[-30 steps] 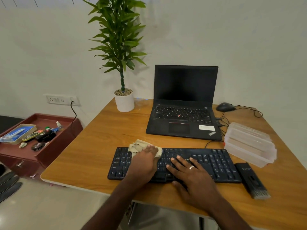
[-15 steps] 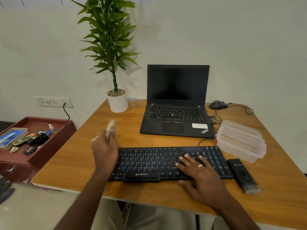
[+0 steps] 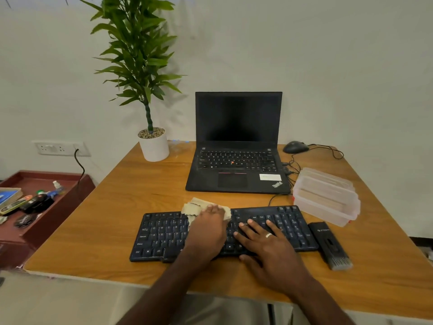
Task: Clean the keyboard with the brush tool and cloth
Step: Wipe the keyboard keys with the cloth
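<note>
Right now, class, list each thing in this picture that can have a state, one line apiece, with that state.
Laptop: lid open, screen dark.
Keyboard: flat on the table, partly covered by both hands.
Cloth: pressed onto the keyboard's top rows.
Left hand: palm down, pressing the cloth.
Right hand: fingers spread flat on the keys.
Brush tool: lying unused right of the keyboard.
Clear container: lid on.
Mouse: untouched, cable attached.

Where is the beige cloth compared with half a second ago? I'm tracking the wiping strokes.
Yes, it moved. The left hand brought the beige cloth from above the black keyboard's left end down onto its upper middle keys.
</note>
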The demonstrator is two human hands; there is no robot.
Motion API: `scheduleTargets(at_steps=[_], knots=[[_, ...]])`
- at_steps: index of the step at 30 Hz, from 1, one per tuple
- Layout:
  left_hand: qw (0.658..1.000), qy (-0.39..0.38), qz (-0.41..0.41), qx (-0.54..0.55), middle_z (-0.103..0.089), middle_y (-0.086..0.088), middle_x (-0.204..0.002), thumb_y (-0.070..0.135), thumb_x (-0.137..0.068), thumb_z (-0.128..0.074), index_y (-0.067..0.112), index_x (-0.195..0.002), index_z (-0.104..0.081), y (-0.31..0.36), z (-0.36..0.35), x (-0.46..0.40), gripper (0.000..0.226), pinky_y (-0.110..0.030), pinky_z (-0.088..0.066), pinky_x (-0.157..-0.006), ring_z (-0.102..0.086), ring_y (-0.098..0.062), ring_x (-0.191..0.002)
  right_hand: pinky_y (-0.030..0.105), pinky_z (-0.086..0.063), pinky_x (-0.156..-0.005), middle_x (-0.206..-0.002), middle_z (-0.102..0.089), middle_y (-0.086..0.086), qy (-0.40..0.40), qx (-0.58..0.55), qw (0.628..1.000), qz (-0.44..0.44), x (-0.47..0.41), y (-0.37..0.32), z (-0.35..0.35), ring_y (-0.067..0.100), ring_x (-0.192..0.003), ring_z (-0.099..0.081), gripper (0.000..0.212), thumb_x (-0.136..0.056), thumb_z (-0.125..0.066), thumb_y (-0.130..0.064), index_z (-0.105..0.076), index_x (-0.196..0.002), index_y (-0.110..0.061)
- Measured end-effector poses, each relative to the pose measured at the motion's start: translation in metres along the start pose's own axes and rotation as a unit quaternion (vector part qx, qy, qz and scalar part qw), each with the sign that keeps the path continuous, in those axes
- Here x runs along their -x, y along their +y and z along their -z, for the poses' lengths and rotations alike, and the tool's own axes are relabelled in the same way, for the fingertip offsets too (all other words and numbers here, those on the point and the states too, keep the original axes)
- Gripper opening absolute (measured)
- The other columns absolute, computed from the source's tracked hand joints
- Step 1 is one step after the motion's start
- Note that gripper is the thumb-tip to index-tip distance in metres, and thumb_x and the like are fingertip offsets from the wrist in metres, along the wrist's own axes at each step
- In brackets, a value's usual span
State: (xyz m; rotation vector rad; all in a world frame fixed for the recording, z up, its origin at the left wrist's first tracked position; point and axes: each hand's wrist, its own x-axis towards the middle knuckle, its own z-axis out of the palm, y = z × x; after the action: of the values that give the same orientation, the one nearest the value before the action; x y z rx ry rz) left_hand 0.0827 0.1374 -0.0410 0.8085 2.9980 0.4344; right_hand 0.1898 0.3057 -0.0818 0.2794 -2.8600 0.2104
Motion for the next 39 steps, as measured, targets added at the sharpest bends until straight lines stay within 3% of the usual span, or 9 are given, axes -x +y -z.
scheduleTargets(at_steps=[8, 14, 18, 21, 25, 28, 30, 34, 39], knots=[[0.99, -0.022, -0.071, 0.12, -0.071, -0.007, -0.117, 0.037, -0.105, -0.043, 0.015, -0.123, -0.067, 0.03, 0.004, -0.025, 0.037, -0.041, -0.05, -0.092, -0.063, -0.023, -0.103, 0.048, -0.014, -0.122, -0.157, -0.036, -0.011, -0.039, -0.017, 0.999, -0.004, -0.001, -0.003, 0.006, 0.013, -0.149, -0.026, 0.054, -0.099, -0.035, -0.057, -0.039, -0.15, -0.04], [0.883, 0.097, 0.105, 0.447, -0.068, 0.002, -0.09, 0.032, -0.106, -0.045, 0.01, -0.123, -0.067, 0.01, 0.028, -0.037, 0.036, -0.029, -0.049, -0.068, -0.063, -0.012, -0.08, 0.05, -0.022, -0.12, -0.157, -0.039, -0.009, -0.035, -0.02, 0.999, 0.015, -0.004, -0.01, 0.004, 0.015, -0.149, -0.028, 0.052, -0.1, -0.037, -0.055, -0.039, -0.149, -0.037], [0.917, 0.204, 0.092, 0.329, -0.07, -0.007, -0.093, 0.031, -0.106, -0.044, 0.006, -0.114, -0.067, -0.022, 0.037, -0.031, 0.035, -0.021, -0.038, -0.057, -0.056, -0.007, -0.073, 0.051, -0.025, -0.119, -0.153, -0.046, -0.006, -0.017, -0.03, 0.999, 0.027, -0.02, -0.044, -0.005, 0.017, -0.146, -0.036, 0.049, -0.102, -0.035, -0.055, -0.044, -0.147, -0.035], [0.928, 0.284, 0.073, 0.231, -0.069, -0.005, -0.09, 0.027, -0.105, -0.045, 0.008, -0.132, -0.059, -0.038, 0.039, -0.022, 0.036, -0.025, -0.038, -0.059, -0.057, -0.012, -0.071, 0.056, -0.025, -0.119, -0.154, -0.045, -0.005, -0.012, -0.048, 0.999, -0.003, -0.036, -0.062, -0.011, 0.019, -0.147, -0.034, 0.052, -0.101, -0.033, -0.054, -0.045, -0.147, -0.032], [0.976, 0.126, 0.009, 0.179, -0.071, -0.009, -0.109, 0.024, -0.105, -0.045, 0.013, -0.135, -0.059, -0.03, 0.023, -0.016, 0.035, -0.03, -0.05, -0.076, -0.064, -0.021, -0.091, 0.047, -0.011, -0.125, -0.159, -0.035, -0.007, -0.002, -0.13, 0.991, -0.024, -0.037, -0.057, -0.001, 0.007, -0.149, -0.022, 0.058, -0.099, -0.041, -0.053, -0.041, -0.151, -0.028], [0.997, 0.056, -0.012, 0.056, -0.053, -0.008, -0.145, 0.025, -0.106, -0.039, 0.012, -0.14, -0.051, -0.019, 0.002, -0.017, 0.038, -0.035, -0.032, -0.114, -0.046, -0.024, -0.133, 0.046, -0.016, -0.124, -0.155, -0.04, -0.01, 0.035, -0.077, 0.994, -0.064, -0.02, -0.027, 0.011, 0.003, -0.146, -0.024, 0.064, -0.093, -0.042, -0.065, -0.046, -0.147, -0.031], [0.999, 0.048, -0.01, 0.0, -0.042, -0.008, -0.154, 0.027, -0.107, -0.034, 0.011, -0.146, -0.043, -0.01, -0.006, -0.02, 0.043, -0.037, -0.019, -0.123, -0.034, -0.024, -0.144, 0.041, -0.007, -0.125, -0.158, -0.035, -0.012, 0.013, -0.044, 0.994, -0.101, -0.007, -0.003, 0.018, 0.003, -0.149, -0.019, 0.069, -0.09, -0.038, -0.072, -0.043, -0.149, -0.035], [0.997, 0.014, -0.054, -0.053, -0.035, -0.01, -0.158, 0.034, -0.108, -0.028, 0.01, -0.15, -0.035, 0.019, -0.016, -0.026, 0.049, -0.038, -0.015, -0.124, -0.027, -0.025, -0.148, 0.029, 0.013, -0.12, -0.163, -0.02, -0.013, -0.046, -0.07, 0.991, -0.106, 0.006, 0.016, 0.021, -0.002, -0.149, 0.002, 0.071, -0.093, -0.038, -0.072, -0.032, -0.154, -0.036], [0.992, 0.001, -0.119, -0.045, -0.054, -0.009, -0.141, 0.036, -0.105, -0.035, 0.014, -0.136, -0.053, 0.056, -0.02, -0.04, 0.042, -0.04, -0.04, -0.106, -0.05, -0.026, -0.127, 0.032, 0.014, -0.119, -0.164, -0.02, -0.012, -0.043, -0.085, 0.991, -0.098, 0.005, 0.013, 0.022, -0.003, -0.146, 0.005, 0.067, -0.095, -0.046, -0.062, -0.031, -0.155, -0.036]])
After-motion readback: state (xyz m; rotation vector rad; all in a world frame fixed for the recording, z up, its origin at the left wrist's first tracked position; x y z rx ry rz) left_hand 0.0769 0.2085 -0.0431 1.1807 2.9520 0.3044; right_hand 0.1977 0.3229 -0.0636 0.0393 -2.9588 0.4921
